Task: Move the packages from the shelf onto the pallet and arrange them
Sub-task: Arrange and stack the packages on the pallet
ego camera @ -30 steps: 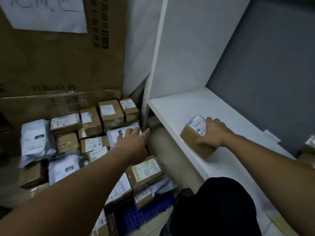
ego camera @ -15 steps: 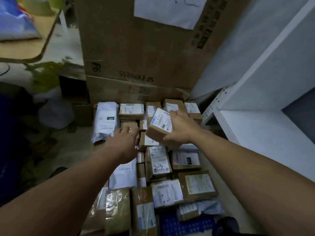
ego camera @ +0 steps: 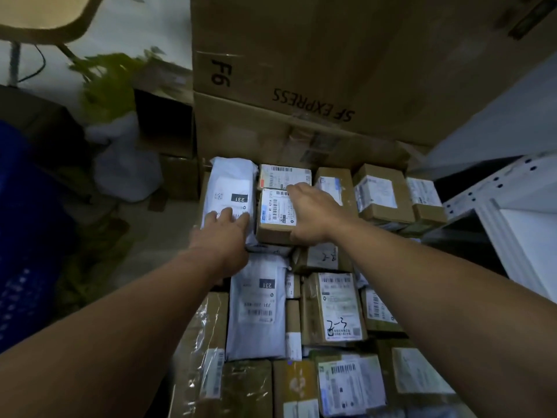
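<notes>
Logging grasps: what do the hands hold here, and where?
Right hand grips the small box by its right end; left hand only presses flat on the white mailer.

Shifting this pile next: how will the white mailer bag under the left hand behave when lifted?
Probably floppy: the white mailer bag looks soft and creased under the left hand, so may sag. Its smooth plastic likely slides.

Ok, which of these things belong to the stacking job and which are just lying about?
Job: small labelled box gripped by right hand; white mailer under left hand; stacked packages; white shelf.
Lying about: SF Express carton; plant; white bag.
</notes>
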